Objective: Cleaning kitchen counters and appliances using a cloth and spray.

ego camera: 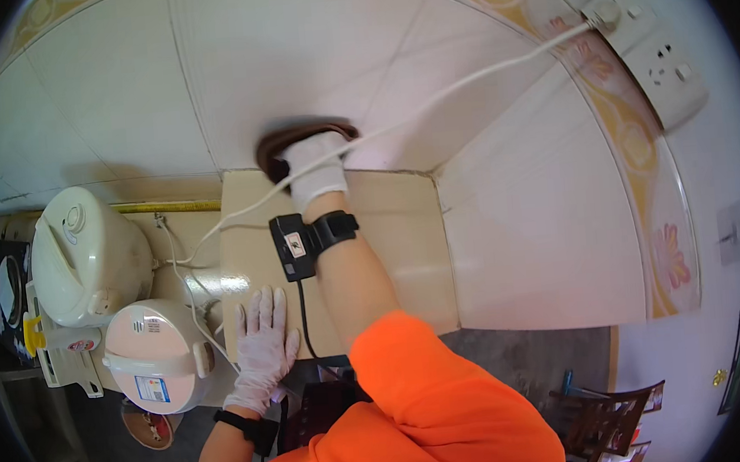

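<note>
My right hand (317,163), in a white glove, presses a dark brown cloth (275,148) against the white wall tiles (304,60) just above the back of the beige counter (404,248). Its fingers are mostly hidden behind the cloth and the wrist. A white power cord (456,87) passes in front of this hand. My left hand (263,343), also gloved, rests flat on the counter's front left edge with fingers slightly apart and nothing in it. Beside it stands a rice cooker (150,339) with a pink lid.
A cream electric appliance (91,253) with a rounded lid stands behind the rice cooker. Left of them are a bottle with a yellow pump (34,334) and a gas stove (2,279). The cord runs to wall sockets (645,46) at upper right. Wooden chairs (610,420) are at lower right.
</note>
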The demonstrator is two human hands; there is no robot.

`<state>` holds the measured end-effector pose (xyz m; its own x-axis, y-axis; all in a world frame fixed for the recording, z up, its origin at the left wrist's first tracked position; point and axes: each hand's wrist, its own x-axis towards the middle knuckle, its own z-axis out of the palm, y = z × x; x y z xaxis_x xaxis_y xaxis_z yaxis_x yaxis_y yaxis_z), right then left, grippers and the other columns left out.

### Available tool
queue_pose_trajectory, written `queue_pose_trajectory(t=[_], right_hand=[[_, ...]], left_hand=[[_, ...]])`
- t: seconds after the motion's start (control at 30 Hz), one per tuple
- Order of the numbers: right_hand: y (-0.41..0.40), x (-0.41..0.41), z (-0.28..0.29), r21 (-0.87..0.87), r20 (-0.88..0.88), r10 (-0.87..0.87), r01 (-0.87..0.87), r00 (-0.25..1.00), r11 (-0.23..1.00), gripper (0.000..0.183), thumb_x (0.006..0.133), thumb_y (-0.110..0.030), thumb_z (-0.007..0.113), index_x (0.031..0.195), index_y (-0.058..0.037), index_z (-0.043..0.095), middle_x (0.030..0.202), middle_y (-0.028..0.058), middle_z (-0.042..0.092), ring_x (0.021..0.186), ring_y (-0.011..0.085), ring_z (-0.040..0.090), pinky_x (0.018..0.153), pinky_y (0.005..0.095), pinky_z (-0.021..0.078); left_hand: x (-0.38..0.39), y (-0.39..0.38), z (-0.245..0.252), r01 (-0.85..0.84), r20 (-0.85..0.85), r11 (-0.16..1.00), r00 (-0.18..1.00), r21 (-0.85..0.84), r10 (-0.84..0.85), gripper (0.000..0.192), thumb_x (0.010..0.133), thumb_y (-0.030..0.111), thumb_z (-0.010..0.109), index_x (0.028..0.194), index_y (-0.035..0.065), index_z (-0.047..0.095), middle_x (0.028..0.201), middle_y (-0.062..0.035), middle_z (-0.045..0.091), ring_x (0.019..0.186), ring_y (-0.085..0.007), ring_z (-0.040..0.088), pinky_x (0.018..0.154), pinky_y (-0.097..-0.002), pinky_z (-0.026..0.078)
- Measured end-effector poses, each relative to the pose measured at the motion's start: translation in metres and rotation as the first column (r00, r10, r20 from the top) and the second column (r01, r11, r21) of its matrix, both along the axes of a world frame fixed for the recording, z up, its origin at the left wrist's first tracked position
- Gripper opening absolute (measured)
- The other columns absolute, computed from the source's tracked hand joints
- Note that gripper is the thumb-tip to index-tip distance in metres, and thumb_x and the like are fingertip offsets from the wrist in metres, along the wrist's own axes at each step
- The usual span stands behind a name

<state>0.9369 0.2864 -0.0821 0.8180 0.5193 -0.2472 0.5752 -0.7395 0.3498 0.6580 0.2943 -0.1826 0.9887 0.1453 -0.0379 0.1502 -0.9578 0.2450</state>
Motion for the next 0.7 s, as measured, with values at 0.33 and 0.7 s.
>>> queue_pose_trajectory(t=[0.33, 0.7], right_hand=[[-0.079, -0.061, -0.063, 0.842, 0.044, 0.123, -0.103, 0.991, 0.529, 0.038, 0.093, -0.027, 0.048, 0.129, -0.0147, 0.054, 0.139, 0.0089, 0.047, 0.127, 0.0277, 0.044, 0.107, 0.0427, 0.0339], [-0.222, -0.066, -0.139, 0.38, -0.775, 0.478, 0.909, 0.415, -0.172, 0.052, 0.099, -0.037, 0.041, 0.141, -0.007, 0.035, 0.146, 0.0113, 0.039, 0.133, 0.0278, 0.038, 0.11, 0.0419, 0.0326]], left_hand=[[-0.012, 0.009, 0.005, -0.012, 0.03, 1.0, 0.999, 0.015, 0.012, 0.073, 0.086, 0.037, 0.053, 0.147, 0.0061, 0.027, 0.149, -0.0168, 0.03, 0.138, -0.0327, 0.027, 0.114, -0.0517, 0.016], [0.034, 0.021, 0.008, -0.078, 0.07, 0.852, 0.989, -0.518, 0.133, 0.071, 0.091, 0.05, 0.052, 0.144, 0.006, 0.034, 0.136, -0.0165, 0.048, 0.119, -0.0362, 0.05, 0.102, -0.0447, 0.039]])
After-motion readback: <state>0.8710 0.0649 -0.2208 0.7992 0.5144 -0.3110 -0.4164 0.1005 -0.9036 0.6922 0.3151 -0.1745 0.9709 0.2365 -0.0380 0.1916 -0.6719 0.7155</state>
